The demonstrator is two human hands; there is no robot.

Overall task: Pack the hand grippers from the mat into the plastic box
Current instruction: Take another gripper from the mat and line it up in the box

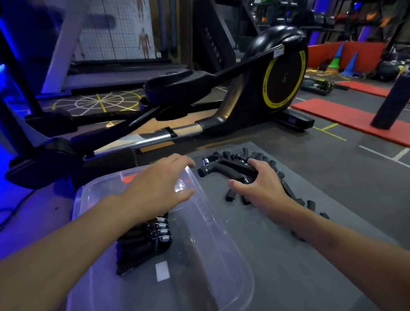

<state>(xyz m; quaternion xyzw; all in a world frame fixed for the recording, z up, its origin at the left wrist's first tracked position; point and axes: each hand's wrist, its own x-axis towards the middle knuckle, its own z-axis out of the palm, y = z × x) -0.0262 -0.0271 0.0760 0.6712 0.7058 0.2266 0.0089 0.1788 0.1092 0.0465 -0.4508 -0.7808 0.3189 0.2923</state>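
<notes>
A clear plastic box [216,227] stands on the left part of a grey mat [308,221]. Several black hand grippers [146,237] with metal springs lie packed in the box's left side. My left hand [158,185] hovers over the far end of the box, fingers spread and holding nothing. A row of several black hand grippers [244,157] lies on the mat to the right of the box. My right hand [261,183] grips one hand gripper [223,169] by its handles, just above that row.
A black and yellow elliptical trainer [255,87] stands right behind the mat. Red mats [353,120] and a dark post [394,100] lie to the right. A black cable [4,215] runs on the floor at left.
</notes>
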